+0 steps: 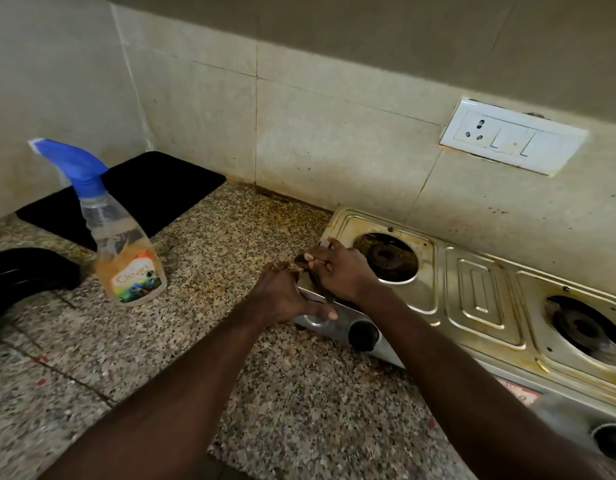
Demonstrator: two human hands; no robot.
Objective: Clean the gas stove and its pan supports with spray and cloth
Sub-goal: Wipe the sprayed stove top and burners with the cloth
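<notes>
A stained steel gas stove lies on the counter at the right, both burners bare with no pan supports on them. My left hand grips the stove's left front corner, thumb pressed on the front panel. My right hand is closed on a small dark cloth against the stove's left edge; most of the cloth is hidden under the fingers. A clear spray bottle with a blue trigger head stands upright on the counter to the left, apart from both hands.
A black mat lies in the back corner behind the bottle. A black curved object sits at the left edge. The stove's black knob faces forward. A wall socket is above the stove. Speckled granite counter fills the foreground.
</notes>
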